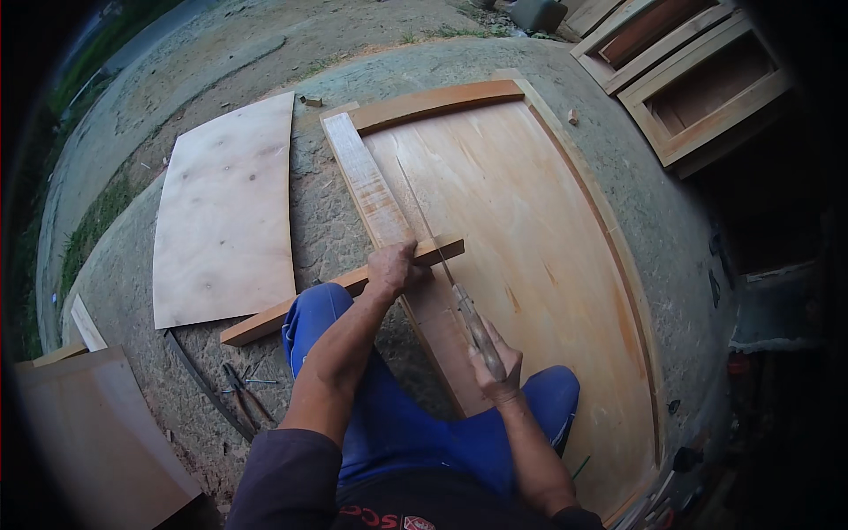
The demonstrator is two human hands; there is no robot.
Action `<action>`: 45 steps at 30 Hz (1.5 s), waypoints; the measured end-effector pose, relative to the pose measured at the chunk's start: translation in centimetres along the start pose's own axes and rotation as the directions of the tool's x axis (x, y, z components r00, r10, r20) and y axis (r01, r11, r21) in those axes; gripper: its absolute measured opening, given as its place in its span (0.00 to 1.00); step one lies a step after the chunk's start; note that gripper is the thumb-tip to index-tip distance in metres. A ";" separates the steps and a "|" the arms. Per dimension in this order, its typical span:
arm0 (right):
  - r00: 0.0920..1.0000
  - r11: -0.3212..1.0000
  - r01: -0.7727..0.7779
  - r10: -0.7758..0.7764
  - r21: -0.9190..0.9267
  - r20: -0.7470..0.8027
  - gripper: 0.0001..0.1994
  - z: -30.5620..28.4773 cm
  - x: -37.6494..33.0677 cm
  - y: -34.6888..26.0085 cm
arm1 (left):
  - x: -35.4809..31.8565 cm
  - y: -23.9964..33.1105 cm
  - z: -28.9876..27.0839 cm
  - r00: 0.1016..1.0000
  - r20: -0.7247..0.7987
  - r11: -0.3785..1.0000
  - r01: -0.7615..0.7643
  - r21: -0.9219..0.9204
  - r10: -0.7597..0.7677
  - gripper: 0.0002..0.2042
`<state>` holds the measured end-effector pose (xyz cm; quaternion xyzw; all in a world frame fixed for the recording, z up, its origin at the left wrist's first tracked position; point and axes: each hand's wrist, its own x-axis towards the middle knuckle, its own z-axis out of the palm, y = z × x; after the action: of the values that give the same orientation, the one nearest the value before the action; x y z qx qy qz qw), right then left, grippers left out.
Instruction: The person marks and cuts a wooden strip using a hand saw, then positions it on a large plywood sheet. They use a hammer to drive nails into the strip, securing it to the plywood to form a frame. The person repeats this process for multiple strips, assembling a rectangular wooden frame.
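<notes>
a: why is our left hand [391, 268] clamped on the wooden strip [340, 289]?
b: to steady it across the plywood panel [521, 230] while our right hand [496, 360] grips the saw [459, 291] cutting it

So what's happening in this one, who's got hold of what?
A person kneels on a concrete floor over a large framed wooden panel. The left hand presses a narrow wooden strip down across the panel's edge, and the right hand grips the handle of a handsaw whose blade meets the strip near its end. A loose plywood sheet lies to the left, with pliers beside the knee.
</notes>
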<state>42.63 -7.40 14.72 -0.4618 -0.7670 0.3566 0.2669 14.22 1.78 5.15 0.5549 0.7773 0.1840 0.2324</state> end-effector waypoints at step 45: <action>1.000 1.000 0.004 -0.004 0.010 -0.026 0.27 2.1 2.3 0.6 | 0.6 -0.1 0.0 0.999 0.006 0.999 -0.038 0.018 0.038 0.24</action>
<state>40.41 -5.79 13.13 -0.4635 -0.7627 0.3537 0.2799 13.94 2.35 5.02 0.5723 0.7675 0.1798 0.2259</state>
